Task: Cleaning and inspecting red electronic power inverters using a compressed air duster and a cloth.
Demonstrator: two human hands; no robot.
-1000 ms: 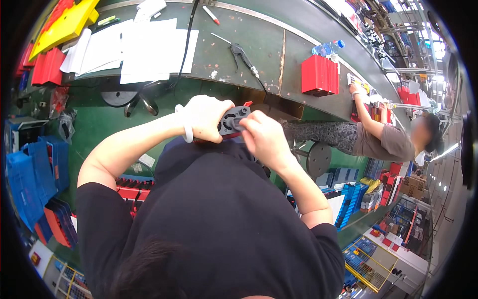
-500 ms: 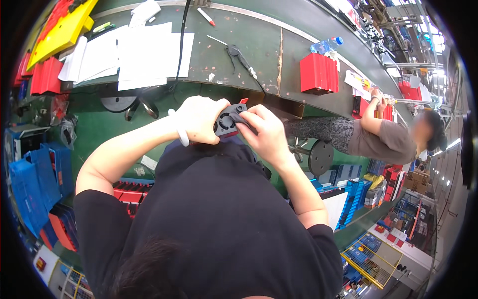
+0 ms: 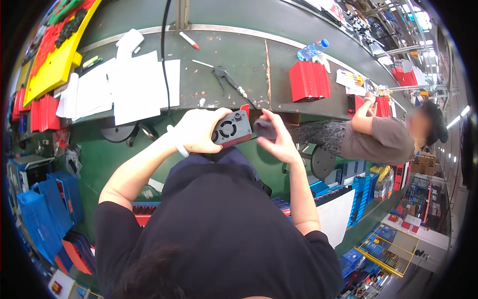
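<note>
My left hand (image 3: 201, 130), with a white band at its wrist, grips the left end of a grey box-shaped device (image 3: 243, 131). The device has a round fan grille on its face, a round fitting near its top and a dark red lower side. A small red piece (image 3: 245, 107) sticks up behind its upper edge. To the right of the device, my right hand (image 3: 281, 141) is closed on a dark grey cloth (image 3: 265, 129), a small gap away from the device. Part of the cloth is hidden by the fingers.
Ahead is a green workbench with white papers (image 3: 137, 84), an air blow gun (image 3: 226, 77), a marker (image 3: 189, 41), a red block-like stack (image 3: 308, 81) and a water bottle (image 3: 313, 50). A yellow tray (image 3: 55, 74) stands far left. To the right, another person (image 3: 383, 137) works at the bench.
My right hand has drawn the cloth off the device's face and moved right. The device now shows more of its face. The bench has shifted left in view.
</note>
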